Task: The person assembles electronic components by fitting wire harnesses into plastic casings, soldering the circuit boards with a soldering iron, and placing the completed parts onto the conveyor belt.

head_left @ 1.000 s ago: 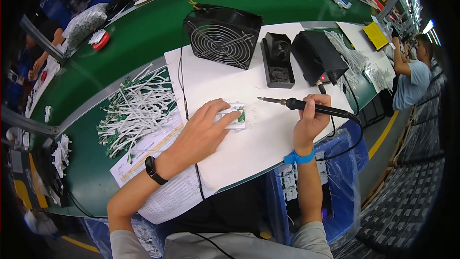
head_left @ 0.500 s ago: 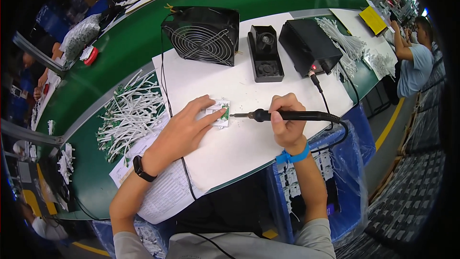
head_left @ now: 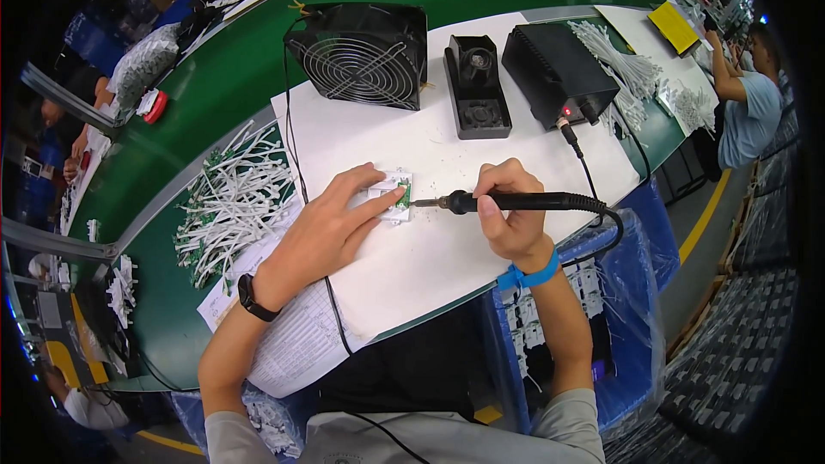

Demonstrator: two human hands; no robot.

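Note:
My right hand (head_left: 511, 210) is closed around the black handle of a soldering iron (head_left: 550, 201), held nearly level. Its metal tip points left and meets the right edge of a small green circuit board (head_left: 403, 193). That board sits in a square white plastic housing (head_left: 396, 213) lying on the white sheet. With fingers extended, my left hand (head_left: 331, 228) holds the housing down from the left. One fingertip presses at the board and another lies by the housing's upper edge. The thumb is hidden.
A black fan (head_left: 365, 69), a black iron stand (head_left: 478, 103) and a black power box (head_left: 559, 77) stand behind the housing. White wires (head_left: 232, 206) with green boards lie piled at left. A blue bin (head_left: 632, 361) with white parts stands at lower right. Another person (head_left: 746, 112) works at far right.
The iron's tip has shifted slightly left to the board's edge, my right hand with it. My left hand keeps its hold on the housing. The whole view has tilted slightly.

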